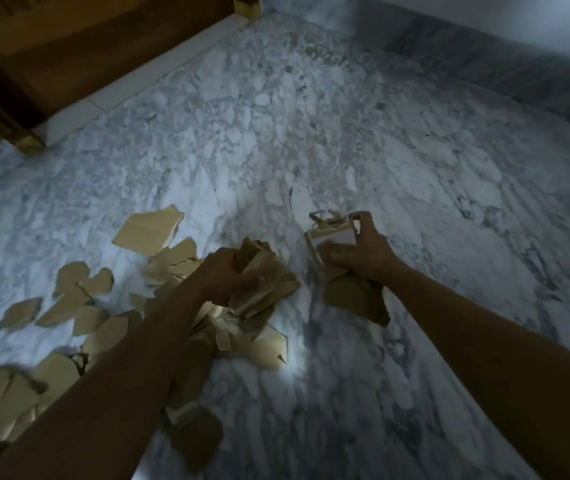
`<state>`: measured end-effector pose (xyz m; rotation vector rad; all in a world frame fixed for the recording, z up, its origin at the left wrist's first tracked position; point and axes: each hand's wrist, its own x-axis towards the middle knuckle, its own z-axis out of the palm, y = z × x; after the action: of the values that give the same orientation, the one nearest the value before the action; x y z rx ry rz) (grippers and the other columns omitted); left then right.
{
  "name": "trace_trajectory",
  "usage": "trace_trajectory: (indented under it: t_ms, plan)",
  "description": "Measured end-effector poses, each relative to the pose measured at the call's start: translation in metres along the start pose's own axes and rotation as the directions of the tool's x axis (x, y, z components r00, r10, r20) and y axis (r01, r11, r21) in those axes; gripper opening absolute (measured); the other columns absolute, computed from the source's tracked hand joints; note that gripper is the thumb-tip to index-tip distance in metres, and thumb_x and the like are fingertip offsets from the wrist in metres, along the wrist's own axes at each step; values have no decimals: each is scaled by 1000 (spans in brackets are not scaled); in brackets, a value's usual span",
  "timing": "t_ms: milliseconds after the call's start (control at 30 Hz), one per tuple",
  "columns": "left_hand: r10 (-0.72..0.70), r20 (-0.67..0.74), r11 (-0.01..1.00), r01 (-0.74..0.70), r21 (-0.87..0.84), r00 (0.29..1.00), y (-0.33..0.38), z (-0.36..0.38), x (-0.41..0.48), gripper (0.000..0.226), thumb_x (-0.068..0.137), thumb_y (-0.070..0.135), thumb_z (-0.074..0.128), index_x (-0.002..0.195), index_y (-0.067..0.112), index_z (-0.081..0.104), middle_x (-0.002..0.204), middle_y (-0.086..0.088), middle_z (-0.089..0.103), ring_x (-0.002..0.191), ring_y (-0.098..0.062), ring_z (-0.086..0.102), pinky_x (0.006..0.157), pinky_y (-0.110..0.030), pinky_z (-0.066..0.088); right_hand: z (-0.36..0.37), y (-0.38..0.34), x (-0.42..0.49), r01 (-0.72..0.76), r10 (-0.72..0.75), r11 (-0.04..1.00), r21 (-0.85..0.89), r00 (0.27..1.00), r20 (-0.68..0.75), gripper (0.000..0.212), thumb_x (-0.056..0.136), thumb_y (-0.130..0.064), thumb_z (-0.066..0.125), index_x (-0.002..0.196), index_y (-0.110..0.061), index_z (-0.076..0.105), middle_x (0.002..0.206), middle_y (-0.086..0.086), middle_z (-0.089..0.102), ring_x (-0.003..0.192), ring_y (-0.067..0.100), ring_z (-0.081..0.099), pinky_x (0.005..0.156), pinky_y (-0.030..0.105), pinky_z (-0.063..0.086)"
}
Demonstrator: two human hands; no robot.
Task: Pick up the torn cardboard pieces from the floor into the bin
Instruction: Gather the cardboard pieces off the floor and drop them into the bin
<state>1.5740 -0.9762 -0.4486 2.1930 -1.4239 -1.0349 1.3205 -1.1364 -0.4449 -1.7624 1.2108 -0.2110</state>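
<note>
Torn cardboard pieces (79, 299) lie scattered across the marble floor (311, 140) on the left, a wooden door (69, 46) beyond them. Left hand (228, 275) has its fingers curled tight around a crumpled bunch of cardboard (262, 282), low over the pile. Right hand (359, 251) pinches a white-faced scrap (332, 237), with brown cardboard (356, 299) hanging under its palm.
</note>
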Motion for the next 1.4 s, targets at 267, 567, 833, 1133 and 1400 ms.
trace_trajectory:
  t_ms: [267, 567, 833, 1133, 1400]
  plan:
    - [-65, 474, 938, -108, 328, 878, 44, 37, -4, 46, 67, 42, 86, 103, 21, 68, 96, 6, 65, 91, -16, 62, 84, -35, 53, -39, 28, -23, -114, 206, 919, -378, 955, 213, 54, 72, -35, 87, 116, -11, 67, 110, 7, 66, 105, 26, 64, 81, 31, 50]
    - [112, 377, 836, -292, 464, 919, -6, 102, -48, 49, 66, 50, 67, 94, 10, 72, 105, -15, 62, 107, -33, 55, 87, -35, 40, 14, 69, -41, -44, 132, 887, -459, 978, 160, 66, 78, -44, 77, 130, -11, 52, 123, 13, 56, 111, 32, 56, 84, 32, 42]
    - [89, 110, 972, -110, 206, 990, 9, 98, -53, 31, 82, 40, 69, 98, 17, 56, 85, -2, 61, 76, -20, 59, 65, -28, 34, 6, 52, -29, 25, 98, 879, -476, 968, 231, 51, 82, -40, 75, 120, -14, 54, 113, 9, 63, 103, 29, 60, 75, 31, 43]
    - [-42, -18, 948, 45, 314, 999, 10, 71, -18, 67, 77, 27, 77, 135, 11, 49, 130, -15, 55, 117, -35, 54, 80, -27, 37, 21, 50, -45, 224, -189, 716, -661, 974, 125, 40, 82, -37, 67, 113, -21, 46, 97, 4, 60, 84, 26, 60, 67, 35, 49]
    - [47, -115, 973, -19, 230, 992, 9, 75, -23, 24, 75, 15, 72, 97, 13, 63, 85, 1, 62, 84, -25, 63, 63, -18, 38, 15, 45, -23, 104, -12, 861, -498, 983, 184, 49, 81, -37, 74, 121, -16, 56, 115, 9, 64, 104, 30, 60, 83, 32, 46]
